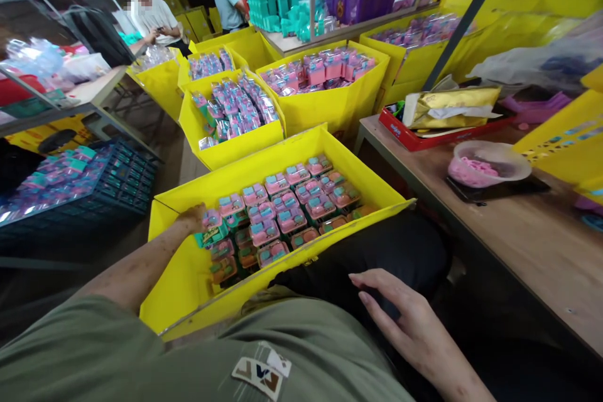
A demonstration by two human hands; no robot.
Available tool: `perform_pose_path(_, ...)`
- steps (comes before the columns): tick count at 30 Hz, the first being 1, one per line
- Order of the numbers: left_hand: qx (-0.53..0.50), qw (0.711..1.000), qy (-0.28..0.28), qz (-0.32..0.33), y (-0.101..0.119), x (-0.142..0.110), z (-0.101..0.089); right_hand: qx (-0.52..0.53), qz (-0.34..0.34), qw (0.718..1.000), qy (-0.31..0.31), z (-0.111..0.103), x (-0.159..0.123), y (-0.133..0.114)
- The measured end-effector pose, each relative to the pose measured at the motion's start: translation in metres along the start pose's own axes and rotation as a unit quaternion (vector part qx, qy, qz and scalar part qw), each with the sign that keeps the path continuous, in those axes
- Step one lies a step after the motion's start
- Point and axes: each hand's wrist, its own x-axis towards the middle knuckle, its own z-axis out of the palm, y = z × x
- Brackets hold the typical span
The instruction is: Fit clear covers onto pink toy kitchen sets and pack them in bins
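Observation:
My left hand (194, 218) reaches into a yellow box (183, 276) beside me and is closed on a small packaged toy (211, 229), pink and teal in clear plastic. The box holds several rows of the same packaged toys (287, 207). My right hand (400, 317) rests flat on my dark trouser leg, fingers stretched out, holding nothing.
More yellow boxes of toys (235, 113) (325, 72) stand beyond. A wooden table (518, 239) on the right bears a bowl of pink pieces (487, 163) and a red tray (424, 135). A dark crate of toys (70, 182) sits left. Two people (151, 16) (228, 0) work at the back.

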Motion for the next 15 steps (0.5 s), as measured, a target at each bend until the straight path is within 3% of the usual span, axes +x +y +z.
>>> perform_pose_path(7,0.0,0.999,-0.025,0.039,0.002,-0.007,-0.002,-0.002,0.069,0.998,0.006,0.001,-0.018,0.026)
perform_pose_path(12,0.027,0.999,-0.024,0.032,-0.001,-0.006,-0.021,0.007,0.097,0.995,0.017,0.0,-0.027,0.031)
perform_pose_path(15,0.039,0.999,-0.022,0.024,0.0,-0.015,-0.019,0.008,0.1,0.995,0.021,0.001,-0.027,0.032)
